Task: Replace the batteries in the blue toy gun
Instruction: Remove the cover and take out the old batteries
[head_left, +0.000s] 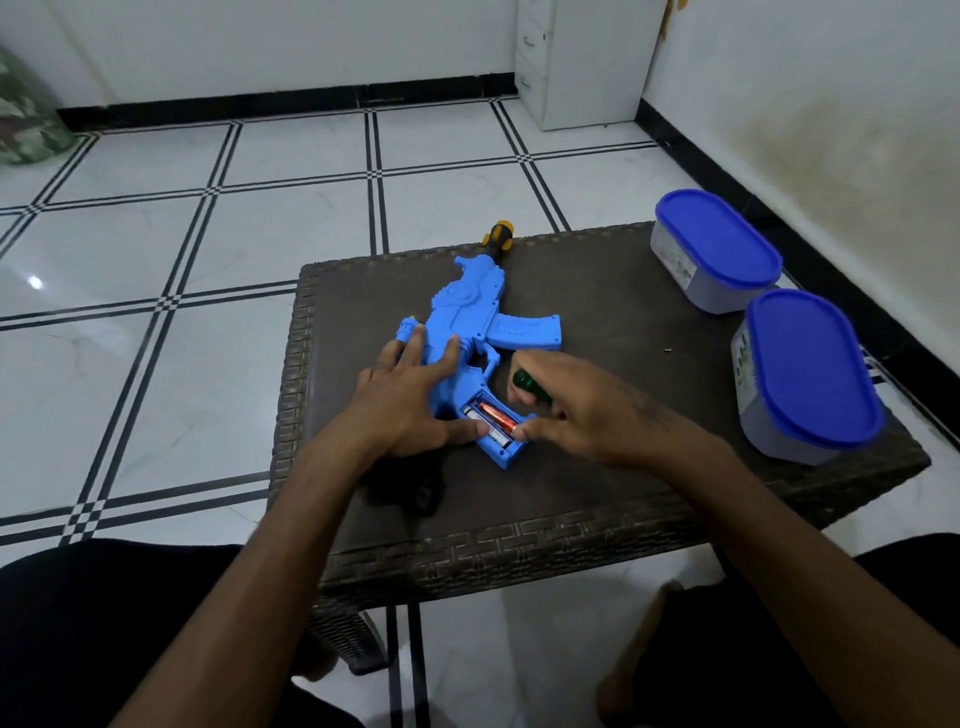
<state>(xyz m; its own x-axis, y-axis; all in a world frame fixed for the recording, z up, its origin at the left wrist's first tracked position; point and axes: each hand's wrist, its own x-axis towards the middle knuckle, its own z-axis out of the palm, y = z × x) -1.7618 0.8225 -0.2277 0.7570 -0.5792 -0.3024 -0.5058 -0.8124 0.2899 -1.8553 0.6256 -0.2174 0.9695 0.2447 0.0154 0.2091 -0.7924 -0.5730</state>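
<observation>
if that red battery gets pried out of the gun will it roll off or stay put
The red battery is a smooth cylinder, so it would probably roll once free. The table looks flat and faintly textured, with a raised woven rim that may stop it. It looks small, so likely light and easy to flick away.

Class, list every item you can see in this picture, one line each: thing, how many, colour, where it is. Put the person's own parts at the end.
toy gun: one, blue, lying flat mid-table, battery bay in its grip open
batteries: at least two, one red, one pale, inside the open bay
screwdriver: one, green handle, in the right hand
containers: two, clear with blue lids, right side of the table
table: one, dark brown woven
cabinet: one, white, far corner
floor: white tiles with black lines
left hand: one, flat on the gun, thumb by the bay
right hand: one, holds the screwdriver, a fingertip at the batteries
</observation>
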